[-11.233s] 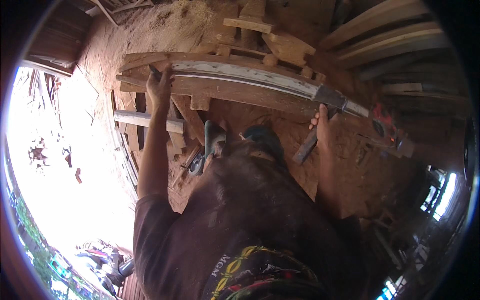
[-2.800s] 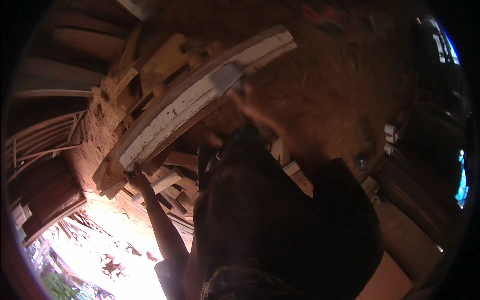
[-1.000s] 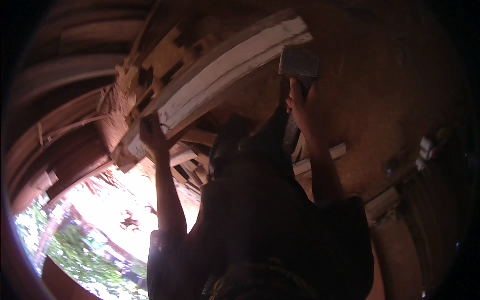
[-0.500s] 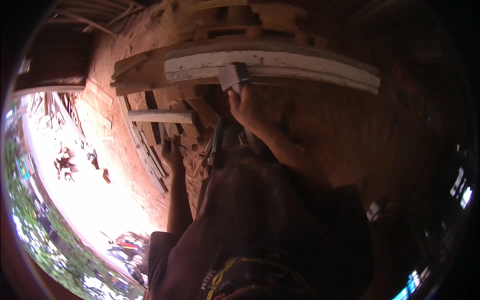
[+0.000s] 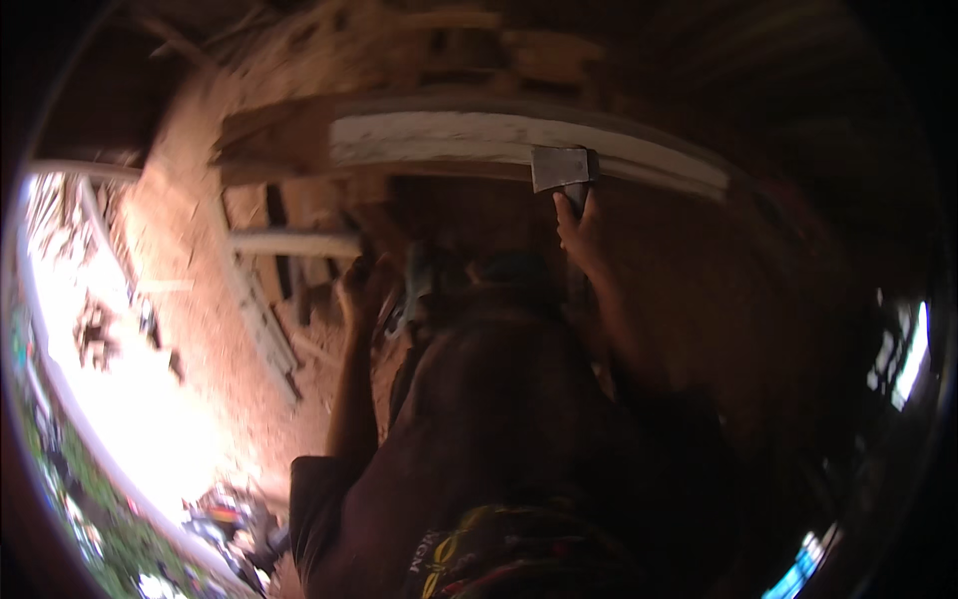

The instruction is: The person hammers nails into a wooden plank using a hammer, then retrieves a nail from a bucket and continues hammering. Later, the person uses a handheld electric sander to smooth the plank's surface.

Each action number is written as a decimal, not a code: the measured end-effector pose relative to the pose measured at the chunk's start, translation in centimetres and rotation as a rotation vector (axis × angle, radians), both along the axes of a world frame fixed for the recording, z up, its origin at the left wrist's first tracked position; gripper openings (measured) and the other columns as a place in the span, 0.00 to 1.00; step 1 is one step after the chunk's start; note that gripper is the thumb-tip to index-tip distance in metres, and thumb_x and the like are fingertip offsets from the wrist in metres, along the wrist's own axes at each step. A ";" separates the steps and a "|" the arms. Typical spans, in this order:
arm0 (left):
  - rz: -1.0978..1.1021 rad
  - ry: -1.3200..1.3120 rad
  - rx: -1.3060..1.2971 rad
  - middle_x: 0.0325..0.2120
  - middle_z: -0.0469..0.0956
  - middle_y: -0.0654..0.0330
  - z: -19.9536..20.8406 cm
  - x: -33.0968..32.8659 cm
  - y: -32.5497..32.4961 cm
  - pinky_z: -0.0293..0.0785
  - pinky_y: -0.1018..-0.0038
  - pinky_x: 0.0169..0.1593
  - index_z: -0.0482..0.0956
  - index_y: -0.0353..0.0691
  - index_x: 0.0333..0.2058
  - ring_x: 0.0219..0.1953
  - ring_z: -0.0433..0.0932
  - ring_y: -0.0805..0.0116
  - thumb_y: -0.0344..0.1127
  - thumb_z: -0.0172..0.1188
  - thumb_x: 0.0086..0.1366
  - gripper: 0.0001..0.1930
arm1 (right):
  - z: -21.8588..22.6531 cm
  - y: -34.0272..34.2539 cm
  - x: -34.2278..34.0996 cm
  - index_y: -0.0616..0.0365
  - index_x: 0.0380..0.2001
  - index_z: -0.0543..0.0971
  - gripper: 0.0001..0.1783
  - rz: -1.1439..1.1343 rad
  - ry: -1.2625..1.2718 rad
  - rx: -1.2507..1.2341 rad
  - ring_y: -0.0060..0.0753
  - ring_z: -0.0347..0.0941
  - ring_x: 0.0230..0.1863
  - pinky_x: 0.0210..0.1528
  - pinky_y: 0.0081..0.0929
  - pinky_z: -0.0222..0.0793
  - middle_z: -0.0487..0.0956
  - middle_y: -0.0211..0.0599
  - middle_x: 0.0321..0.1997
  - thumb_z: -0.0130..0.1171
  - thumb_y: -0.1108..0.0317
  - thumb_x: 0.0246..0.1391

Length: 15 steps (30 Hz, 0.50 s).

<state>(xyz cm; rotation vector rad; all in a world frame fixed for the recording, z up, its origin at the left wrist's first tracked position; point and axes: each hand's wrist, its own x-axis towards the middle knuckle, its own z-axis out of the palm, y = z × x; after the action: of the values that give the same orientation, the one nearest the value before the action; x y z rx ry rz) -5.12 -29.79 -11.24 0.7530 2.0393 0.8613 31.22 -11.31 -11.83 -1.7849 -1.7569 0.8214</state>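
My right hand (image 5: 584,235) is wrapped round the handle of an axe (image 5: 560,170), just below its grey metal head. The head is raised in front of me and overlaps the near edge of a long whitish timber beam (image 5: 439,137); whether they touch I cannot tell. My left hand (image 5: 357,292) hangs at my left side, close in view to the end of a short pale plank (image 5: 294,243). Motion smears its fingers, so their pose and any hold are unclear.
Darker boards (image 5: 269,140) lie by the beam's left end. Scrap wood pieces (image 5: 309,275) lie on the reddish dirt ground, along with long strips (image 5: 264,334). Glaring daylight fills the left, where a wood pile (image 5: 65,220) and what looks like a motorbike (image 5: 235,524) stand.
My right hand has moved right along the beam with the axe, and the axe head now shows flatter. My left hand has shifted slightly right and up. The whole view has swung a little.
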 end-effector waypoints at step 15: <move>-0.842 0.368 0.261 0.73 0.63 0.60 4.9 17.1 25.5 0.81 0.57 0.57 0.65 0.56 0.71 0.64 0.76 0.49 0.31 0.71 0.61 0.40 | 12.8 2.0 20.7 0.53 0.50 0.70 0.21 -0.787 0.626 -0.088 0.20 0.69 0.23 0.21 0.25 0.68 0.70 0.25 0.29 0.63 0.51 0.68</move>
<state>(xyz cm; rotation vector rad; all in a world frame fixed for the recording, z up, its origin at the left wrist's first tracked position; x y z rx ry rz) 12.03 -4.30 -6.39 1.8466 1.6403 0.5056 51.93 -9.32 0.95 -1.7840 -0.5560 0.9528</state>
